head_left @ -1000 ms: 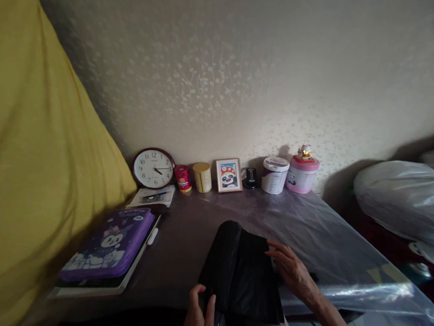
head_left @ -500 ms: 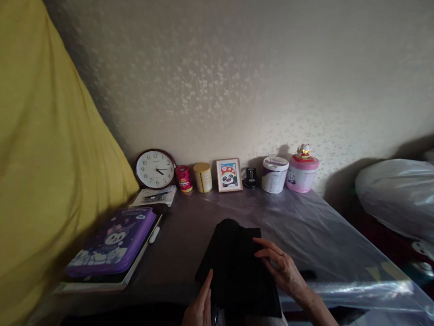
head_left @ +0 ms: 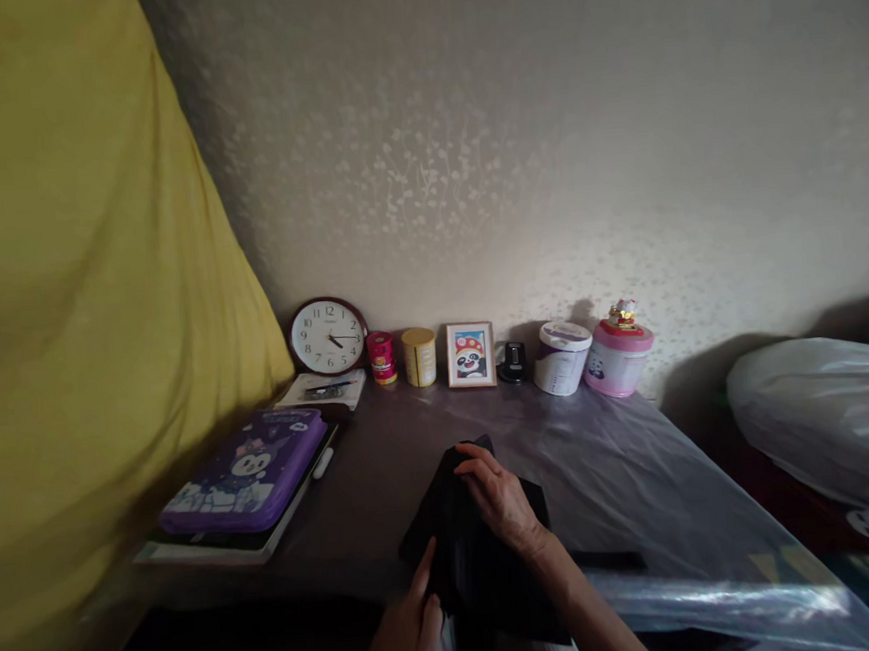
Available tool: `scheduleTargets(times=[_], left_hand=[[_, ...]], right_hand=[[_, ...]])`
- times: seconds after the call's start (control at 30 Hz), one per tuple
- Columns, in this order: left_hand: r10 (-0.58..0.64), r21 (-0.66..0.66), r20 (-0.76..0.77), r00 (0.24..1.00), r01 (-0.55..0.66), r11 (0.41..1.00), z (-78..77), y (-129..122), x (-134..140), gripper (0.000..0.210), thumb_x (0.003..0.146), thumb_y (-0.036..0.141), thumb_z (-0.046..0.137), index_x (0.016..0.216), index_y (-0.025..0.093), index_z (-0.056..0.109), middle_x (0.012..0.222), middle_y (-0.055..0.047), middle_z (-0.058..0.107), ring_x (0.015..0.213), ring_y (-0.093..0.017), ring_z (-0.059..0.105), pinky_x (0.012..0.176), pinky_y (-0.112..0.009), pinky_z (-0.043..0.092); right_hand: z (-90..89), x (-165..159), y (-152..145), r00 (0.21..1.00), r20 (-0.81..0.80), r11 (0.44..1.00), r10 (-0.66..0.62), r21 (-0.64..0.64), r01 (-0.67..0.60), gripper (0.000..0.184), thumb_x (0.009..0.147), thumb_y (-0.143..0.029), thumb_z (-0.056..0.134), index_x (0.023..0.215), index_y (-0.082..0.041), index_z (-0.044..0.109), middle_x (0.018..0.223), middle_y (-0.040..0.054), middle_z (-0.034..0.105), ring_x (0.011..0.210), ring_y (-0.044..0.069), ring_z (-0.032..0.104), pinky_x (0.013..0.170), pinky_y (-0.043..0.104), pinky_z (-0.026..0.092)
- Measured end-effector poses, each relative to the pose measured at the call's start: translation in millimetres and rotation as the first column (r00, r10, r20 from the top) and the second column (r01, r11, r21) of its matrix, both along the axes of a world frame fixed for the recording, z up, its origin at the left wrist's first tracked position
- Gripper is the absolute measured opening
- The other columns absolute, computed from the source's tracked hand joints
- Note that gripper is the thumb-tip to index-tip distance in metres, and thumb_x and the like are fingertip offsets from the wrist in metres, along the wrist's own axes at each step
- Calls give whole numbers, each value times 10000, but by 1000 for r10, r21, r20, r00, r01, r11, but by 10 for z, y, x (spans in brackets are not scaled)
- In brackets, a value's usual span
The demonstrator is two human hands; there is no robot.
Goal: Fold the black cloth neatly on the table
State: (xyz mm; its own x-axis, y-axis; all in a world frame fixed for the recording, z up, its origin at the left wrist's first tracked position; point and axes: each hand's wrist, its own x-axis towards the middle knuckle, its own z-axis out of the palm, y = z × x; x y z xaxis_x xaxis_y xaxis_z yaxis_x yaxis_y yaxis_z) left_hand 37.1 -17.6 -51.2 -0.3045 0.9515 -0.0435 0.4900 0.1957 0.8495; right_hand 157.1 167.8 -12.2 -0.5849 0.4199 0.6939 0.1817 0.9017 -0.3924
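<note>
A black piece of cloth [head_left: 450, 525], its exact kind too dark to make out, lies over the table's front edge in front of me. At its far end, my right hand [head_left: 500, 501] has its fingers bent down and closed on the fabric. My left hand [head_left: 412, 618] grips the cloth's near left side, index finger stretched along it and thumb close by. The palm side of both hands is hidden.
On the left lie a purple case [head_left: 247, 476] and a white marker [head_left: 323, 463]. Along the wall stand a clock [head_left: 328, 336], two cans, a framed panda picture [head_left: 471, 355] and two tubs. A dark strip [head_left: 607, 560] lies right of my forearm.
My right hand has moved from the cloth's right edge up and left to its far end. The cloth's top has folded and changed shape. The view has shifted slightly left.
</note>
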Motion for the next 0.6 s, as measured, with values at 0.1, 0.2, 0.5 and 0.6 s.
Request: scheduleTargets(times=[0.1,0.2,0.5,0.6], left_hand=[[-26,-49,49,998,28,998,7,7,-15,598,948,366,331,1505,150,314,1455,-88,524,1322,-185,519,1089,-293,412],[22,-87,29,999,-19,996,34,17,3,619,940,432,375,1480,130,361,1426,-129,551,1278,-222,566,1039,-325,469],[-2,-6,-150,989,1,1000,-180,19,-69,451,909,366,380,1243,208,638,1340,-121,623,1202,-303,624,1006,-410,502],[36,30,-274,961,-29,999,-400,0,-127,428,849,335,445,1204,249,669,1302,-87,656,1209,-300,618,1014,-399,502]], right_hand=[[-1,-108,11,998,58,1000,-5,24,4,201,983,-154,419,1025,-213,606,1279,122,608,1050,194,677,879,319,571],[-8,-194,11,995,99,999,-14,54,9,215,981,-144,414,1031,-216,610,1276,111,615,1044,190,679,887,318,570],[-65,-338,17,986,168,998,-9,66,-2,236,988,-154,395,1007,-212,623,1275,107,625,943,191,711,833,323,594],[-73,-284,-38,992,129,1000,12,25,-16,227,993,-167,397,1073,-214,604,1288,113,612,959,184,707,839,317,592]])
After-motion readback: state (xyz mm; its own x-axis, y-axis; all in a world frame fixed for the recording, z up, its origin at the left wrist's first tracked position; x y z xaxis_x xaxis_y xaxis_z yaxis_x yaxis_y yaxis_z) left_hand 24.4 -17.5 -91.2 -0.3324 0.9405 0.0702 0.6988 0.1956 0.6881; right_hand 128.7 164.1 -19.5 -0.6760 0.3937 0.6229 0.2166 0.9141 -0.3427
